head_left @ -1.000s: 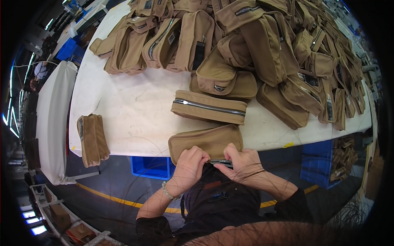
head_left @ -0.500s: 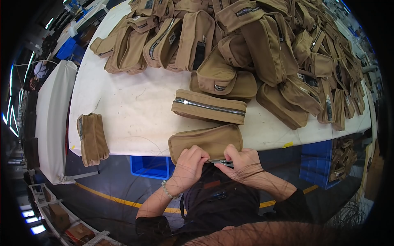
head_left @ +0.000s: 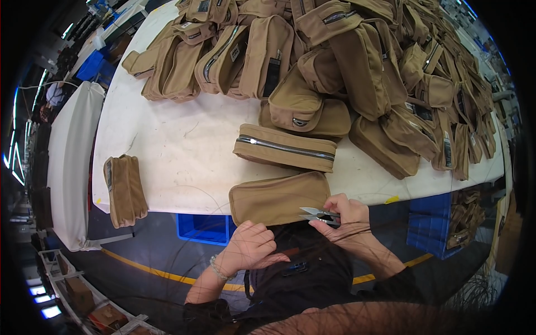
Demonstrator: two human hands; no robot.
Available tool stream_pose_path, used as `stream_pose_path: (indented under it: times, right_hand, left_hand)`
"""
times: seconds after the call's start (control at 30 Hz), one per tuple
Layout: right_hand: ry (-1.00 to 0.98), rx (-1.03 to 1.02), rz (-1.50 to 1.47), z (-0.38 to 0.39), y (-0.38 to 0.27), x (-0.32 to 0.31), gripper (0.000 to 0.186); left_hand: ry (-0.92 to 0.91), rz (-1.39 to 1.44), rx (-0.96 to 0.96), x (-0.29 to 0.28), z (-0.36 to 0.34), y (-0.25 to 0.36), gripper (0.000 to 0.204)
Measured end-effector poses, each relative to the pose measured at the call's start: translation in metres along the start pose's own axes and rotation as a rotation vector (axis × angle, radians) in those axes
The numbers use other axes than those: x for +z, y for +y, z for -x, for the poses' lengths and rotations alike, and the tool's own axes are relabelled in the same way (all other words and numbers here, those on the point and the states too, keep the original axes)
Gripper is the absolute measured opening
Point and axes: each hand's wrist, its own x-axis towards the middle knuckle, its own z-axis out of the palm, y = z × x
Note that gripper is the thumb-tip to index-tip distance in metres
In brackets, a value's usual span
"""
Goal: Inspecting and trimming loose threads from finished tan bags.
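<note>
A tan fabric pouch point(head_left: 273, 200) lies at the table's near edge in front of me, its smooth broad side up. My right hand point(head_left: 349, 216) grips metal thread snips point(head_left: 321, 215) beside the pouch's lower right corner. The blades are spread and point left, over the pouch's near edge. My left hand point(head_left: 251, 245) is just below the pouch's lower left corner, its fingers curled in and the thumb stretched to the right. Whether anything is inside those fingers is hidden. Just beyond lies another tan pouch point(head_left: 285, 148) with its silver zipper facing up.
A large heap of tan pouches point(head_left: 357, 67) covers the far and right side of the white table point(head_left: 173, 128). One pouch point(head_left: 126, 190) sits alone at the left edge. Blue bins point(head_left: 204, 228) stand below the table, and a covered white table point(head_left: 72, 162) is farther left.
My hands have moved apart. The left came down off the pouch's near edge; the right moved slightly right and raised the snips, whose blades now show spread.
</note>
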Motion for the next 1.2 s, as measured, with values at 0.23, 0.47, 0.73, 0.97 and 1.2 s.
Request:
stream_pose_path:
  times: [0.23,0.47,0.73,0.97,1.2]
  right_hand:
    - [-0.002,-0.217,-0.015,-0.002,0.027,0.013,0.037]
    - [-0.054,-0.464,-0.063,0.003,0.047,0.022,0.035]
    - [-0.007,-0.593,0.044,0.006,0.05,0.031,0.037]
    - [0.127,-0.538,-0.009,0.004,0.043,0.039,0.016]
    - [0.225,-0.493,-0.011,0.008,0.041,0.044,0.014]
  left_hand:
    - [0.188,-0.235,0.081,0.019,0.014,-0.002,0.025]
    - [0.116,-0.065,-0.062,0.013,0.007,0.001,0.029]
    - [-0.006,0.151,-0.112,0.018,-0.033,-0.029,0.018]
    - [-0.135,-0.093,0.199,0.011,-0.05,-0.032,0.018]
    - [-0.14,-0.266,0.325,0.018,-0.052,-0.035,0.015]
